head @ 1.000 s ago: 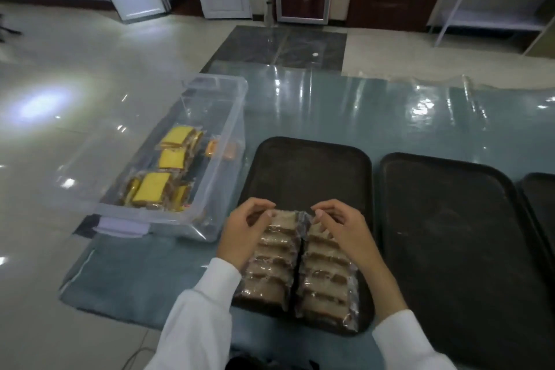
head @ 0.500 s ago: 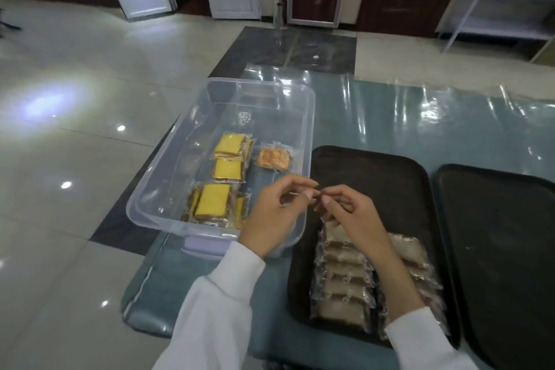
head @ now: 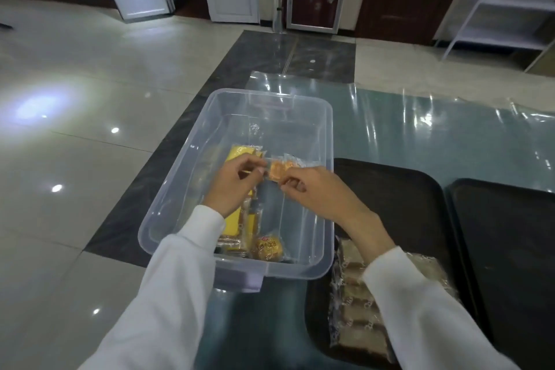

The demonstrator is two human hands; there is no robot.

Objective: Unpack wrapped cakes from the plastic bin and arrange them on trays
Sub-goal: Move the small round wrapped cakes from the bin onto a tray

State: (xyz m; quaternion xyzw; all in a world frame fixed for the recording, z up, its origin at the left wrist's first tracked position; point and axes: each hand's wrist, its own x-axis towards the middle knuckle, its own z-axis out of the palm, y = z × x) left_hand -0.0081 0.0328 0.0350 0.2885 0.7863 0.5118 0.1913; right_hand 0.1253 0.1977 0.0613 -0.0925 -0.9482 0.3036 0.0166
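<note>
Orange-wrapped cake [head: 277, 172], label unreadable

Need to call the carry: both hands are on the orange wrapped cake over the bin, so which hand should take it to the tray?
Probably the right hand: it already pinches the orange cake and is on the tray's side.

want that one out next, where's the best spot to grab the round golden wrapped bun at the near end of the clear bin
Probably pinch the round golden wrapped bun across its domed body from straight above: it lies face up near the clear plastic bin's near wall, yellow cake packs crowding its left.
</note>
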